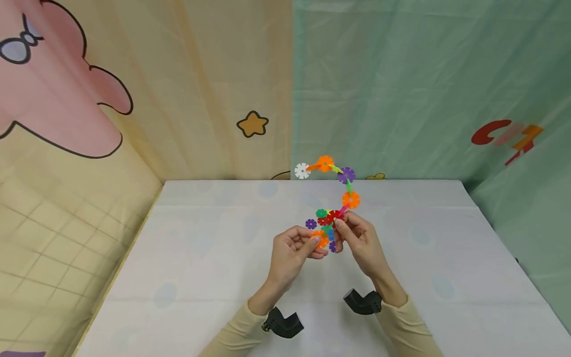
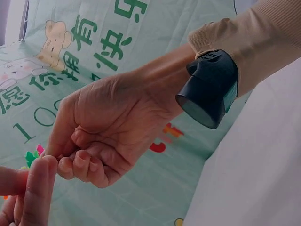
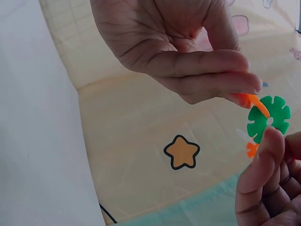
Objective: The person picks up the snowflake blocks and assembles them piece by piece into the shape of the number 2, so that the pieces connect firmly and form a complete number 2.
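Currently, the left hand pinches an orange disc between thumb and fingers. Just beside it, the right hand pinches the chain where a green disc and a red disc come together; its thumb lies against the green disc.

Handling: the chain is probably very light. Each disc should be thin, stiff plastic, slightly springy and rather smooth. The joints are likely the weak points: a sideways pull may part them. Grip a disc flat across its faces, close to the slot being worked, and let the free length hang unloaded.

Appearance: the discs are round, with notched, flower-like rims; the green one shows a central hole. Some stand face-on, others edge-on. Beyond the right hand, the chain curves away and back leftward, through a purple disc, to a white disc. Whether the small discs between the hands belong to it cannot be told. Beneath both hands extends the pale worktop.
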Available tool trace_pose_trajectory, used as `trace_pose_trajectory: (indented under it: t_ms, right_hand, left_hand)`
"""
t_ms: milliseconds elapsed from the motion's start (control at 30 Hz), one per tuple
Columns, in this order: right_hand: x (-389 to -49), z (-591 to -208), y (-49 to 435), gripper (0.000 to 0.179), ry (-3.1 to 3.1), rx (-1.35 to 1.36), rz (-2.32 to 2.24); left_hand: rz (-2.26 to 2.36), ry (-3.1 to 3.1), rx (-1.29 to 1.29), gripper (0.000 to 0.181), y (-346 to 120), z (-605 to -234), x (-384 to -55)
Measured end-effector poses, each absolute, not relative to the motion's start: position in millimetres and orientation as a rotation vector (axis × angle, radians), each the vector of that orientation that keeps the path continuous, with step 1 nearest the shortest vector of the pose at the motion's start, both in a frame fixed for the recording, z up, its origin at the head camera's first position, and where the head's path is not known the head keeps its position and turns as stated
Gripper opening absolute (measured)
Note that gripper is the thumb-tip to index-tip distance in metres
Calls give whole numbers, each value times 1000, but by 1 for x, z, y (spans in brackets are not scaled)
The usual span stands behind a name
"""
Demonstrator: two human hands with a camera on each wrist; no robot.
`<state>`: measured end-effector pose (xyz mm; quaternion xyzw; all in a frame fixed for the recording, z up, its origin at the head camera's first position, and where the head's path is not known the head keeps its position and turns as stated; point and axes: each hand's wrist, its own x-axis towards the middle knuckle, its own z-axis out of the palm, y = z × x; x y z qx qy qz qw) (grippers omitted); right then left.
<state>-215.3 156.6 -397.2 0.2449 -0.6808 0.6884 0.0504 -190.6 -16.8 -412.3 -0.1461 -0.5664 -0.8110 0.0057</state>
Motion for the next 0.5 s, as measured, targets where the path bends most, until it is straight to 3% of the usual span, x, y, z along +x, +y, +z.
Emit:
trace_pose_trajectory:
  t_ms: [267, 500]
  right_hand:
    - [-218, -401, 157, 22, -2168, 731, 2151]
    - [-211, -407, 150, 10, -2277, 836, 2127]
  left_hand:
    - [-2462, -1836, -392, 19, -21, -411, -193]
    - [-2407, -1754, -354, 17, -22, -414, -193]
